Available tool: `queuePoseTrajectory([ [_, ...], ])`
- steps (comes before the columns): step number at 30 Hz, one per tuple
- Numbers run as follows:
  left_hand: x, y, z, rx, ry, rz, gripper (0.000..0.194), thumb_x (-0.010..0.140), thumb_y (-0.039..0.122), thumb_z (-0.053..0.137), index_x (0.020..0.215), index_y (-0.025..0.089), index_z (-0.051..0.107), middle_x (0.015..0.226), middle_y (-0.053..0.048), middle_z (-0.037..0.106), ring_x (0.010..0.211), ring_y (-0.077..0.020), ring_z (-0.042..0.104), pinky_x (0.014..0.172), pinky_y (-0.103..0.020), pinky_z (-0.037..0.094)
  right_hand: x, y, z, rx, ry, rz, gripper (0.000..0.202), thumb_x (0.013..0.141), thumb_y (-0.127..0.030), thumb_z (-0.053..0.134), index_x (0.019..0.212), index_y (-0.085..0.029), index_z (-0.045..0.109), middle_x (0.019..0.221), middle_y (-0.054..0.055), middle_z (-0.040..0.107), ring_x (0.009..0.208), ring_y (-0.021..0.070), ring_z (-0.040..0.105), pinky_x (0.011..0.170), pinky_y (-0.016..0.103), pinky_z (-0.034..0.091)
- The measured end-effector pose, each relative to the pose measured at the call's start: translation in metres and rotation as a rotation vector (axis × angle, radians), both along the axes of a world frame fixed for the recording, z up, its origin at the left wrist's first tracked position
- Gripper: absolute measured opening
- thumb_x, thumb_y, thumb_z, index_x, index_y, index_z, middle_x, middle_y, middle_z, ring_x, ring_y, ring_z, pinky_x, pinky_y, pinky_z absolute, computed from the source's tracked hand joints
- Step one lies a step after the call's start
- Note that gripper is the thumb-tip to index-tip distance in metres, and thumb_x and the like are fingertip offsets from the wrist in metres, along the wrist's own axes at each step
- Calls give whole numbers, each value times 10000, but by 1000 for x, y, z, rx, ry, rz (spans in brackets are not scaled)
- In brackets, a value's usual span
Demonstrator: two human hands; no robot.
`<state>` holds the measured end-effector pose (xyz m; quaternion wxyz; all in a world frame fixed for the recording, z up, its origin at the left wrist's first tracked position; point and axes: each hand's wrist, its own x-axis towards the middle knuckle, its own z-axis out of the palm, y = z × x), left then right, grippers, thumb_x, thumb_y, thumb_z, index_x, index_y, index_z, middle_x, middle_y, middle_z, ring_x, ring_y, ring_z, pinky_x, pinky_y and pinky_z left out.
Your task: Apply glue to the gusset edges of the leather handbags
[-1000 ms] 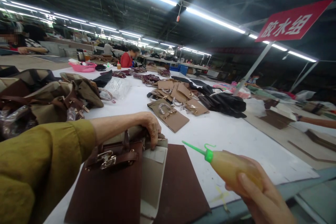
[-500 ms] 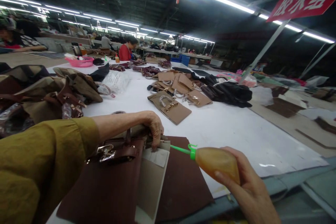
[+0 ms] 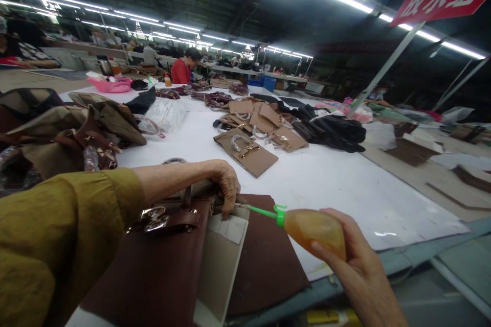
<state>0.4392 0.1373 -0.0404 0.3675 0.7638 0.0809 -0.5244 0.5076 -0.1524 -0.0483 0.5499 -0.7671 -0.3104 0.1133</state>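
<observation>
A dark brown handbag [image 3: 153, 271] with a metal clasp stands at the table's near edge. Its beige inner side panel [image 3: 220, 255] faces right. My left hand [image 3: 227, 184] reaches over the bag with bent fingers closed on the panel's top edge. In my right hand [image 3: 362, 260] is a squeeze bottle [image 3: 312, 230] of amber liquid, held tilted nearly level. Its thin green nozzle [image 3: 264, 211] points left, the tip at the top corner of the panel; whether it touches cannot be made out. A flat dark brown piece [image 3: 264, 250] lies under and right of the bag.
Tan bag pieces with handles [image 3: 249, 150] are heaped mid-table, beside black material [image 3: 330, 130]. Brown bags [image 3: 88, 133] pile up on the left, near clear plastic wrap [image 3: 166, 114]. Farther back are a pink basket [image 3: 111, 85] and a person in red [image 3: 180, 70].
The view has shifted slightly. Both hands keep their holds, and the nozzle tip stays at the panel's top corner.
</observation>
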Motion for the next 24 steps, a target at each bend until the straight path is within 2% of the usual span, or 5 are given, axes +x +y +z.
queuePoseTrajectory([
  [3,1,1,-3,0,2,-22,242,374,279,828,427,142,636,427,-45,572,378,-196,504,325,-265,358,0,-3,-4,-6,-32,4,493,594,-359,770,1032,-229,585,929,31,664,822,247,616,655,282,524],
  [8,-1,3,-4,-38,-23,-40,194,428,281,796,474,149,662,464,-41,597,423,-194,524,375,-271,402,-8,-6,-3,-57,22,43,487,578,-362,779,1007,-225,593,906,38,671,812,251,622,662,292,524],
  [14,0,2,-1,-17,-36,-62,210,435,303,787,453,149,646,447,-27,575,420,-175,497,380,-263,387,-22,1,3,63,27,-55,449,606,-382,753,1001,-242,594,917,20,652,801,230,601,633,275,490],
  [21,1,-1,-3,59,-40,-63,219,435,302,778,453,141,630,488,-56,583,453,-200,502,389,-291,387,-6,-3,-6,26,-95,6,446,631,-364,760,1021,-238,586,921,14,644,819,222,595,668,260,501],
  [24,1,-1,-3,72,-38,-70,251,431,325,787,441,140,618,486,-63,571,451,-208,500,392,-308,388,-10,-4,-8,37,-59,-5,447,633,-369,759,1024,-240,584,904,6,645,811,211,593,687,252,496],
])
